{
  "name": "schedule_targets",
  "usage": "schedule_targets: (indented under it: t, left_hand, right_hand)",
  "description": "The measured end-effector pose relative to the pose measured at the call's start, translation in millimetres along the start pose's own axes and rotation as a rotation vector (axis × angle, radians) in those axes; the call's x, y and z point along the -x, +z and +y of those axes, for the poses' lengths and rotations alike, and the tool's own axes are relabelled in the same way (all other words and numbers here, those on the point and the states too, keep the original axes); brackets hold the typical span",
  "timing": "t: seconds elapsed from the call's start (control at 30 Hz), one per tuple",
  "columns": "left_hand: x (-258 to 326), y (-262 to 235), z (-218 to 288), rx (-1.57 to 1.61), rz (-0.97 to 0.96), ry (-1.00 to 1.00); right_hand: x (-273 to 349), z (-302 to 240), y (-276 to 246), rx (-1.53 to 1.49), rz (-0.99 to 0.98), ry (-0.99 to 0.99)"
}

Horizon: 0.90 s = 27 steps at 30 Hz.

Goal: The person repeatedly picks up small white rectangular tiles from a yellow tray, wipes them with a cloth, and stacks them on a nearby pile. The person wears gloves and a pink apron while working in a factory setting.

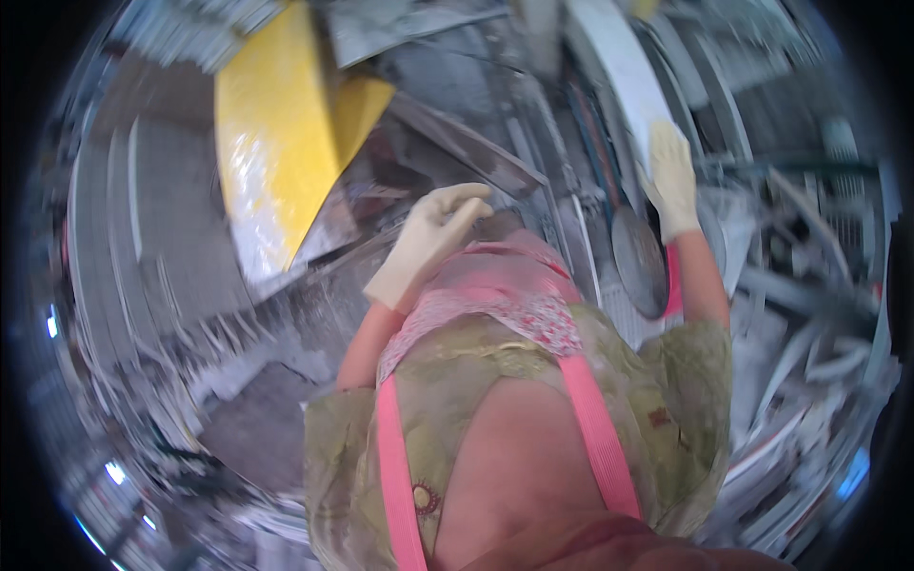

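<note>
My right hand (pixel 672 181), in a cream glove, reaches forward on the right. Its fingers lie stretched out against the near end of a long white panel or strip (pixel 621 71), its thumb apart. My left hand (pixel 433 233), gloved alike, hovers in front of my pink apron (pixel 505 276). Its fingers are loosely bent, with a gap between thumb and forefinger, and I see nothing in them. Just left of my right forearm is a dark oval disc-like part (pixel 638 264). The picture is smeared by motion.
A bent yellow sheet (pixel 276 133) with a shiny surface stands at the left front. Beside it rises a grey stack of flat sheets or boards (pixel 171 190). Dark metal rails (pixel 476 143) run ahead of me. Pale strips and scraps (pixel 800 381) lie about on the right.
</note>
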<state>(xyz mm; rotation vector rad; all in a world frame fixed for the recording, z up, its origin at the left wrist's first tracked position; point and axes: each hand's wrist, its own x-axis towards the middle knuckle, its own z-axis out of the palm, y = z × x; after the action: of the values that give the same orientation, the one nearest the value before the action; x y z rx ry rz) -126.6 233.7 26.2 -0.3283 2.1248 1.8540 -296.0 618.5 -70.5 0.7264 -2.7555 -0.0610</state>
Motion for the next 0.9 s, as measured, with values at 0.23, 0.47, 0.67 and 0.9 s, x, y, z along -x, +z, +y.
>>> schedule_targets:
  t: [0.23, 0.47, 0.67, 0.9]
  left_hand:
    - [38, -61, -26, 0.019, 0.068, 0.031]
    - [47, -146, -74, -0.154, 0.335, 0.051]
    - [23, -231, -82, 0.442, 0.662, -0.279]
    - [17, -220, -101, 0.525, 0.711, -0.085]
  right_hand:
    - [-59, 9, -49, -0.525, -0.209, 0.382]
    - [-132, -261, -92, -1.432, -0.343, -0.036]
    - [-155, -501, -104, -1.648, -0.629, 0.227]
    - [-152, -464, -80, -1.296, -0.622, -0.596]
